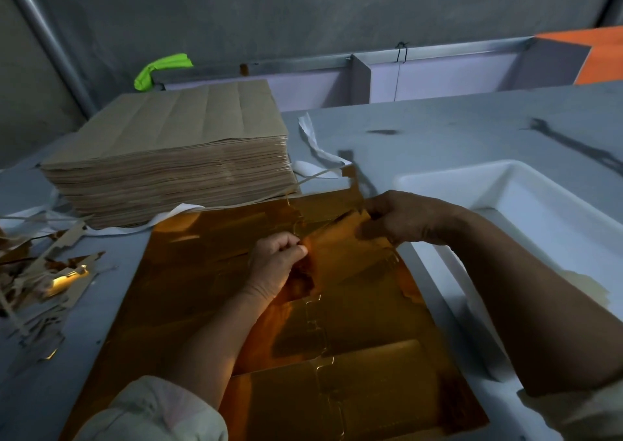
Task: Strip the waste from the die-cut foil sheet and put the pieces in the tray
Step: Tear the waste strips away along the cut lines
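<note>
A large gold die-cut foil sheet (209, 272) lies flat on the grey table in front of me, its cut lines visible down the middle. A loosened foil piece (340, 242) is lifted from its upper right part. My left hand (276, 265) pinches the piece's left edge. My right hand (408, 218) grips its upper right edge. A thin waste strip (320, 175) trails from the sheet's far edge toward the stack. The white tray (448, 177) stands to the right, beside the sheet.
A tall stack of brown-backed sheets (175, 151) sits at the back left. A heap of stripped waste scraps (43, 272) covers the table's left edge. White paper strips (313, 140) lie behind the sheet. A wall and a metal rail close off the back.
</note>
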Tool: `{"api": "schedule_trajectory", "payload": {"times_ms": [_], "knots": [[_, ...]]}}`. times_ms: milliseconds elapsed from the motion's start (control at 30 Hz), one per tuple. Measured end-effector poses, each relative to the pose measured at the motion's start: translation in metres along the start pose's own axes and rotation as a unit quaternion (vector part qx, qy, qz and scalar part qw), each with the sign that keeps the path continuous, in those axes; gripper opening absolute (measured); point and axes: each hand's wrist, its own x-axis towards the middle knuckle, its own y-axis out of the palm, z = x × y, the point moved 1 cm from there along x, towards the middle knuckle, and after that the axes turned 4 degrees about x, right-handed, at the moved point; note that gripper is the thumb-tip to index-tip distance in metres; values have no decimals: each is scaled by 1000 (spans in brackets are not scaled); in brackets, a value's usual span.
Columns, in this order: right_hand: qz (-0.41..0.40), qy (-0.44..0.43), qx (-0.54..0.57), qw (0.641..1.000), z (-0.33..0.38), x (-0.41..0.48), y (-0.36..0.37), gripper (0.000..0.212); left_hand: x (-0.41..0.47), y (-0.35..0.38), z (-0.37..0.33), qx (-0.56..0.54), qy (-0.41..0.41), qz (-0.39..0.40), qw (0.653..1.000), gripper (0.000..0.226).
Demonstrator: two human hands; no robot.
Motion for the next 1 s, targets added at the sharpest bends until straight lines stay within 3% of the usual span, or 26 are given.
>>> {"api": "schedule_trajectory", "payload": {"times_ms": [67, 400, 767, 1000], "knots": [[-8, 11, 27, 1000, 0, 0, 1, 26, 0, 0, 1, -8, -1, 0, 1000, 19], [-62, 3, 49, 997, 1, -2, -1, 18, 2, -1, 5, -9, -12, -24, 1000, 23], [-99, 5, 43, 994, 5, -4, 0, 33, 3, -3, 7, -30, -9, -48, 998, 22], [-102, 13, 62, 993, 3, -2, -1, 25, -1, -6, 0, -76, 5, -62, 995, 15]]}}
